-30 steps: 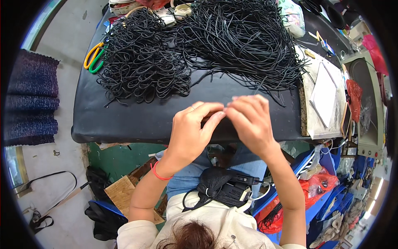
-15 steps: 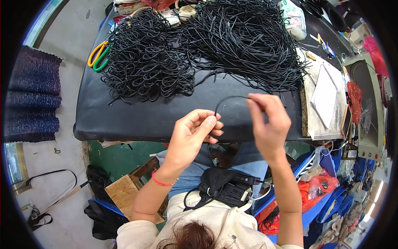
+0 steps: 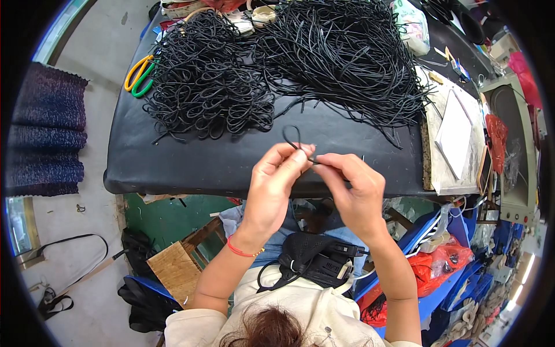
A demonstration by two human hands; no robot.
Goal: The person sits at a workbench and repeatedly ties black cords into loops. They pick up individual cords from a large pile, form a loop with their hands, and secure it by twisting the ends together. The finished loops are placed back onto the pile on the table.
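A thin black cord [image 3: 284, 132] is bent into a small loop standing up above my fingers. My left hand [image 3: 276, 180] pinches it between thumb and forefinger at the base of the loop. Close beside, my right hand [image 3: 354, 186] grips the cord's end with its thumb and forefinger, the fingertips of both hands nearly touching. Both hands are over the front edge of the black table [image 3: 185, 168]. Beyond them lie a heap of looped black cords [image 3: 211, 81] on the left and a larger pile of long, loose black cords [image 3: 347, 63] on the right.
Scissors [image 3: 139, 76] with yellow and green handles rest by the left heap. A board with white sheets [image 3: 454, 136] lies at the table's right edge. Below right hang red plastic bags [image 3: 430, 274]; a wooden stool [image 3: 173, 266] stands at lower left.
My right hand has moved left and down to meet my left hand, folding the cord from an open arc into a small loop. My left hand has shifted slightly right.
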